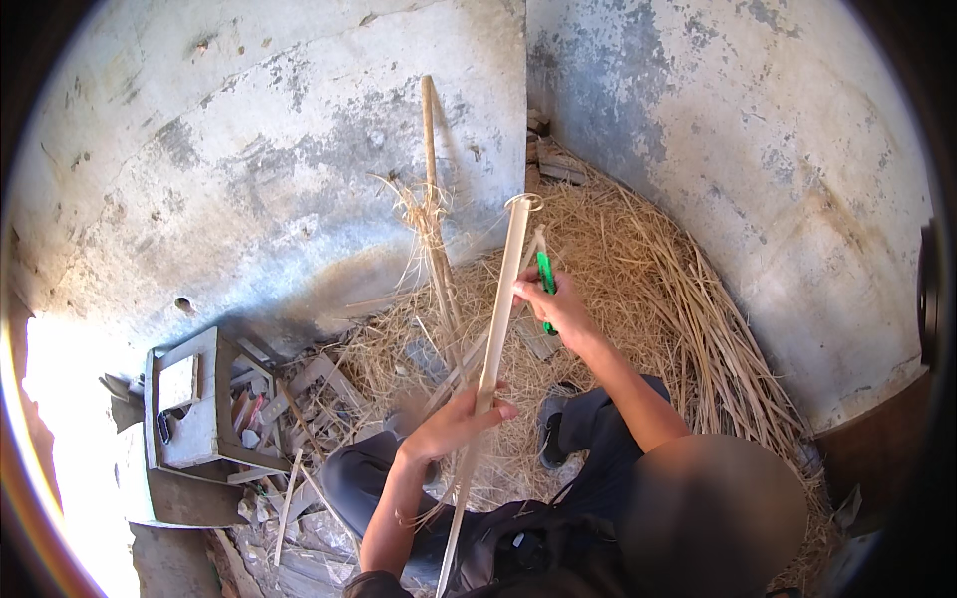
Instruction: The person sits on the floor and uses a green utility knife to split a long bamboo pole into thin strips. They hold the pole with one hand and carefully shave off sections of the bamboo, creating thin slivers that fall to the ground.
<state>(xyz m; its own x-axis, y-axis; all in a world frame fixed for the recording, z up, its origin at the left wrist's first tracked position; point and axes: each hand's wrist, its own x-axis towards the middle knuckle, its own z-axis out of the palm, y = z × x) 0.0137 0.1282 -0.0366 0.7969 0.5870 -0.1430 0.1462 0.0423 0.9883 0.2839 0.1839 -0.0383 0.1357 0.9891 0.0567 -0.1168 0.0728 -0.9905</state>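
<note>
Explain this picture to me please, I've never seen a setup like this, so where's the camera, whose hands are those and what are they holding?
There's no machine here, just a person's two bare hands. The only view comes from a wide fisheye camera worn on their head, looking down, so straight edges bend near the rim.

The left hand holds a long pale strip that slants up through the middle. The right hand grips a green tool close beside the strip.

Below, loose straw covers much of the floor. On the left stands a worn box-like cabinet, and a pole rises in front of the stained wall.
</note>
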